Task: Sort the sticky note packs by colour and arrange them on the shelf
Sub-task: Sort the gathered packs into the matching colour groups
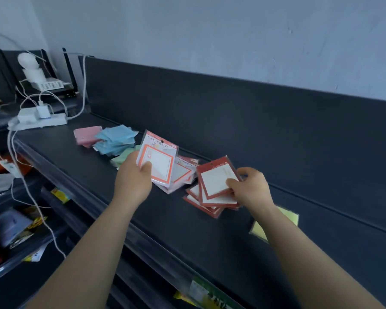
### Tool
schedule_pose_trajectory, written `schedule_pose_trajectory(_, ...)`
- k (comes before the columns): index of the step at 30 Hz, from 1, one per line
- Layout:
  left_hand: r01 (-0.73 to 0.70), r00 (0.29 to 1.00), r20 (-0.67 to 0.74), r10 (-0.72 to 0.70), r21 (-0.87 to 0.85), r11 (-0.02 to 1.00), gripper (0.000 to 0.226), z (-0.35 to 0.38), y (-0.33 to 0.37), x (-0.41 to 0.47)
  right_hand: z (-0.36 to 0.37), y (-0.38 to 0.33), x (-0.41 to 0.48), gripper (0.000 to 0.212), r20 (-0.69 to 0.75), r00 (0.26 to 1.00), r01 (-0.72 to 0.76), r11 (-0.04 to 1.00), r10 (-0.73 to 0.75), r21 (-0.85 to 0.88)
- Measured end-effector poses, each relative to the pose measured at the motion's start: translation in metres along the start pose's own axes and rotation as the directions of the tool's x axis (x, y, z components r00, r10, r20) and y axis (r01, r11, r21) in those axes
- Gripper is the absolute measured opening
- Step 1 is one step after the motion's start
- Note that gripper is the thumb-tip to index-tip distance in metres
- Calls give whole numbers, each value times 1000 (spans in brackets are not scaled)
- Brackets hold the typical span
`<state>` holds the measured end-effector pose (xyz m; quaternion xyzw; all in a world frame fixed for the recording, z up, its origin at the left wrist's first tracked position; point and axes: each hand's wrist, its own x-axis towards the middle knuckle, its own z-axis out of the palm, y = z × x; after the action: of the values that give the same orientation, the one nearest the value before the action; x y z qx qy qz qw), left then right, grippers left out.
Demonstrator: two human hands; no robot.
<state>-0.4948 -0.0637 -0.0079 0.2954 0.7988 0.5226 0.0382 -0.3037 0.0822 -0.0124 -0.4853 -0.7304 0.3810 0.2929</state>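
Dark shelf (210,230) carries pink packs (86,136), blue packs (116,140) and green packs (123,158) towards its left end. The left hand (133,178) grips an orange-bordered pack (159,162) above a matching pile (181,175). The right hand (252,188) fingers pinch the top red-bordered pack (216,180) of its stack. A yellow pack (288,216) lies by that forearm.

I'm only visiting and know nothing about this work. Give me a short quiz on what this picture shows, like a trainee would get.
1. True or false: the left hand holds an orange-bordered white sticky note pack.
2. Which lies farthest left on the dark shelf? A. pink sticky note packs B. blue sticky note packs C. yellow sticky note pack
3. Fill in: the right hand grips a white-faced sticky note pack whose border is dark ____.
Key: 1 true; 2 A; 3 red.
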Motion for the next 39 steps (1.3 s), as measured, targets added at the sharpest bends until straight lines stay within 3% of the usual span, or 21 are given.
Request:
schedule_pose_trajectory(3,-58,996,71,54,48,997,29,5,-3,21,2,-1,-4,11,-24,1000,10,968,-16,-251)
schedule_pose_trajectory(7,-121,976,203,81,190,974,21,18,-8,44,5,-4,-14,23,-73,997,-24,880,-12,-474)
schedule_pose_trajectory(10,-191,966,224,127,293,937,18,26,-13,54,9,-8,-17,37,-135,990,-50,771,-48,-635)
schedule_pose_trajectory(15,-390,919,268,288,522,759,32,29,-19,57,14,-17,-26,45,-159,982,-63,617,-102,-784)
schedule_pose_trajectory(18,-465,885,308,348,553,691,25,27,-21,56,15,-21,-30,44,-170,977,-62,585,-131,-808)
schedule_pose_trajectory(22,-570,820,348,454,445,691,25,27,-14,51,11,-16,-37,27,-204,949,3,653,-241,-758)
schedule_pose_trajectory(26,-656,741,375,556,234,717,25,31,8,30,0,-8,-51,29,-288,917,-17,694,-275,-720)
schedule_pose_trajectory(39,-734,577,491,652,-37,678,30,95,86,-94,-110,51,-131,31,-447,874,-194,705,-192,-682)
